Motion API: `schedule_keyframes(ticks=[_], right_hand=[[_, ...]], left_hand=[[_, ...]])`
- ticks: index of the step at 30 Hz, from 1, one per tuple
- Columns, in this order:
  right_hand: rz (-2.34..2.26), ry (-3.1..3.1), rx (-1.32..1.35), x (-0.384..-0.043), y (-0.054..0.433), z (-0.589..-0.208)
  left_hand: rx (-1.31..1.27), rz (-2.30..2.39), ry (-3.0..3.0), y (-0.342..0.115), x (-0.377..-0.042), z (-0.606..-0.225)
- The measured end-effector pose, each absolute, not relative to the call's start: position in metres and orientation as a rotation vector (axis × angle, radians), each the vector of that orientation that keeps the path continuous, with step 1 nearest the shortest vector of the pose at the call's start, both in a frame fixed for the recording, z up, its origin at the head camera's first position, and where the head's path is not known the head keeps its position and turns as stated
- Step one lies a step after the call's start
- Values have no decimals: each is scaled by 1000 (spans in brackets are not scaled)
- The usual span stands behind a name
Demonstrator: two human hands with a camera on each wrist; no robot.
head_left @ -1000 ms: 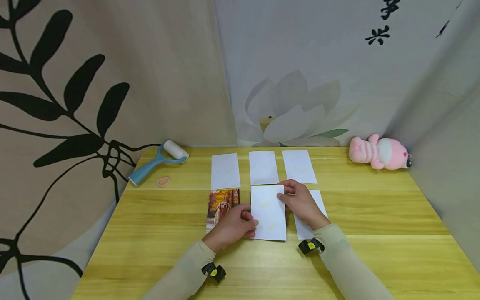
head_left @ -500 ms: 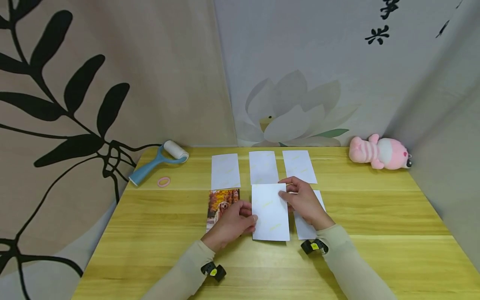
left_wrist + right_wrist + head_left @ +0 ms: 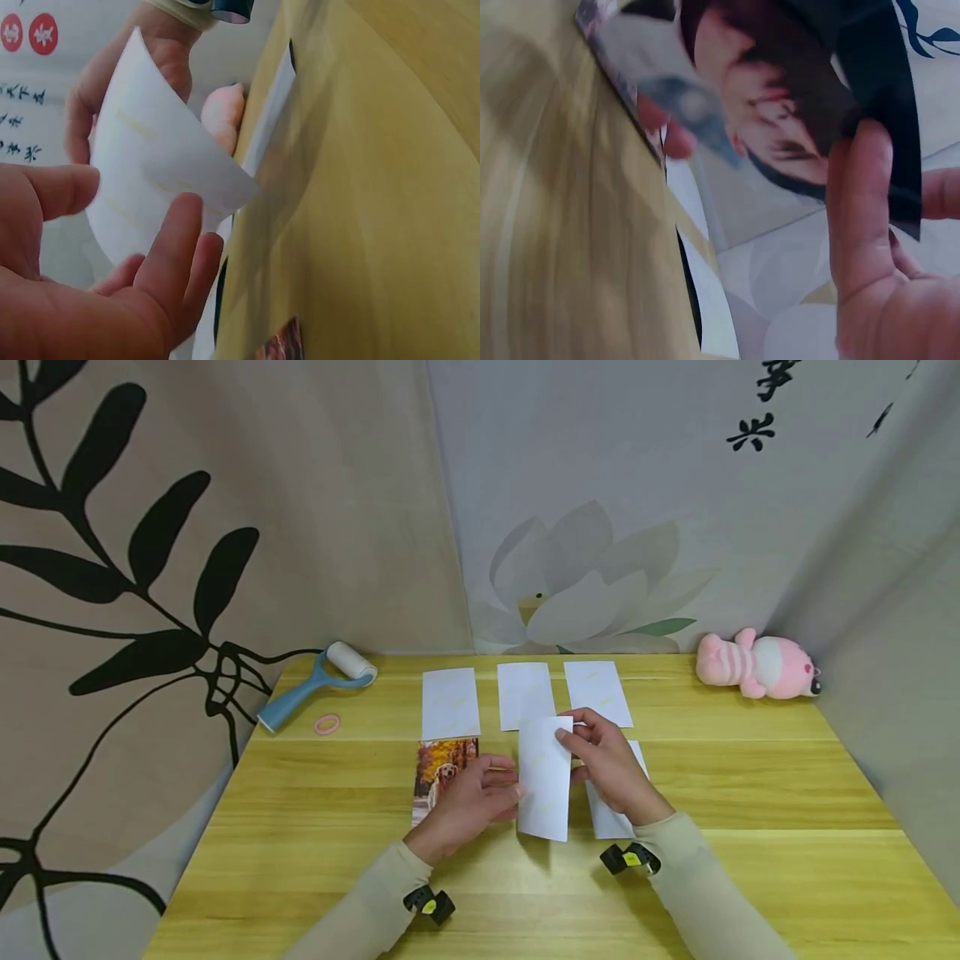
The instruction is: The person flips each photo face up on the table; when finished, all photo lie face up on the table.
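Observation:
My right hand [image 3: 619, 774] pinches a photo print [image 3: 543, 785] by its upper right edge, holding it upright and slightly bowed above the table. Its white back faces the head view; in the right wrist view the printed side of the photo [image 3: 772, 97] shows a portrait of a person. My left hand [image 3: 467, 803] is beside the print's left edge, thumb and fingers apart and not gripping it, as the left wrist view shows. Partly behind the left hand lies a face-up photo of a dog [image 3: 435, 764]. A white print [image 3: 611, 810] lies partly under my right hand.
Three white face-down prints, left [image 3: 450, 703], middle [image 3: 526, 695] and right [image 3: 598, 693], form a back row on the wooden table [image 3: 750, 793]. A blue lint roller [image 3: 303, 693] and a pink ring [image 3: 327, 723] lie at left. A pink plush toy [image 3: 759, 665] lies at back right.
The photo print has risen off the table and turned on its right edge, looking narrower. My left fingers have let go of its left edge and opened.

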State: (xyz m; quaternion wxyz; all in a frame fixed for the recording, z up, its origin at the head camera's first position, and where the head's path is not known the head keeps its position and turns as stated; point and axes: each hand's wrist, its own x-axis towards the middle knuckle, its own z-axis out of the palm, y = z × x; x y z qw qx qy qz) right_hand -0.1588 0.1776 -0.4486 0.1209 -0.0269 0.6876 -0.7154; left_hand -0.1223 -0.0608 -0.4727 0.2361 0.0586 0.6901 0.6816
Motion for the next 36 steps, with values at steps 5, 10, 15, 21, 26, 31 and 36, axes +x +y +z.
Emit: schedule_keyframes(ticks=[5, 10, 15, 21, 26, 31, 36], right_hand=[[-2128, 1939, -134, -154, 168, -445], [-2053, 1965, -200, -150, 161, -446], [-2032, 1987, -205, -148, 157, -448], [-2050, 1994, -226, -149, 159, -446], [-2037, 2107, -271, -150, 165, -444], [-2001, 2274, -251, -153, 173, -445], [-1937, 2444, -158, -153, 179, -449]], left_hand=[[249, 1886, 1795, -57, -121, -466], [275, 1914, 1725, -54, -120, -461], [282, 1943, 1688, -51, -121, -458], [256, 1924, 1810, -51, -121, -460], [228, 1932, 1860, -54, -122, -461], [178, 1905, 1956, -59, -124, -466], [129, 1942, 1968, -64, -125, -470]])
